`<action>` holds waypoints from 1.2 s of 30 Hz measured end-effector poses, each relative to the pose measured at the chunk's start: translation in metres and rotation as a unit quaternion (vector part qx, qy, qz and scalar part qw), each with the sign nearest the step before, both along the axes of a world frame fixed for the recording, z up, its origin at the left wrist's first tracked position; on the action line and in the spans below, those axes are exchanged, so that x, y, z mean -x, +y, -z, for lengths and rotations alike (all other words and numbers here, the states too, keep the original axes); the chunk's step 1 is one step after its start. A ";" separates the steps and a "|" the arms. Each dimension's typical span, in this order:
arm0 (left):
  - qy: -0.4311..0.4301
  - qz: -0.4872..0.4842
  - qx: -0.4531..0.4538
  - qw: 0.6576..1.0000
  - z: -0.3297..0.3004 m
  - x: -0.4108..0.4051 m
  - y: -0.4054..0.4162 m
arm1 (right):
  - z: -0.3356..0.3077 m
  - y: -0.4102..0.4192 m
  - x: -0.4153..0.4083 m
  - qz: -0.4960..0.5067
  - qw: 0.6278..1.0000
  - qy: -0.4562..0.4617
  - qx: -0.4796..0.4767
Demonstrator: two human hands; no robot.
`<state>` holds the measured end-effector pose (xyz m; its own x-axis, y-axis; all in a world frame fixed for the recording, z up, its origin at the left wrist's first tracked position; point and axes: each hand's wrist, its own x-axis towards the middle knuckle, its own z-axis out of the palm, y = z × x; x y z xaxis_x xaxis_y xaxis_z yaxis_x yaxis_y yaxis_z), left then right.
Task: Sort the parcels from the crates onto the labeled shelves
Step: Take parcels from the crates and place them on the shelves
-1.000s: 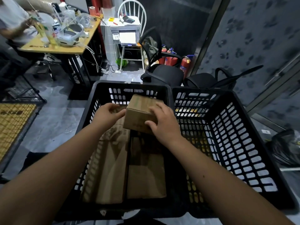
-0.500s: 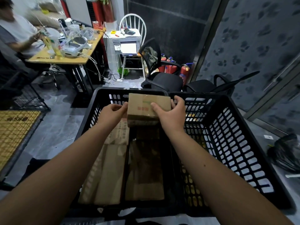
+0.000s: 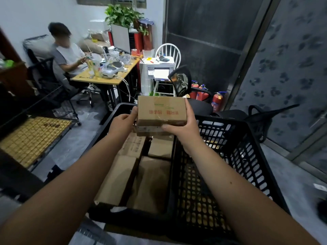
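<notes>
Small brown cardboard parcel (image 3: 161, 110): gripped at both ends by left hand (image 3: 123, 123) and right hand (image 3: 184, 126), printed face up, probably for label-reading. Black plastic crate (image 3: 106, 124), more boxes inside, beneath both hands.

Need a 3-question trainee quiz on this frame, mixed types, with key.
1. True or false: the cardboard parcel is held by both the left hand and the right hand.
2. Which crate holds parcels? A) left crate B) right crate
3. Fill in: the printing on the held parcel is ____ in colour.

Key: 1 true; 2 A; 3 red.
</notes>
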<state>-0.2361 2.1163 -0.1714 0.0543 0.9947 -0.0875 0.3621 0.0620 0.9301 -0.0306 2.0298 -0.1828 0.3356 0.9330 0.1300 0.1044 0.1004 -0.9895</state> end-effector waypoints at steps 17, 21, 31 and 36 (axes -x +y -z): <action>-0.062 0.005 0.063 0.996 -0.039 -0.034 -0.113 | -0.023 -0.083 -0.048 0.052 0.997 0.035 -0.049; -0.048 0.007 0.050 0.998 -0.028 -0.047 -0.135 | -0.016 -0.099 -0.065 0.025 0.999 -0.022 -0.023; -0.180 0.072 0.036 0.980 -0.005 -0.086 -0.186 | -0.008 -0.137 -0.092 -0.045 0.997 0.058 -0.023; -0.217 0.100 0.002 0.971 -0.001 -0.096 -0.194 | -0.004 -0.147 -0.104 -0.011 0.998 0.060 0.004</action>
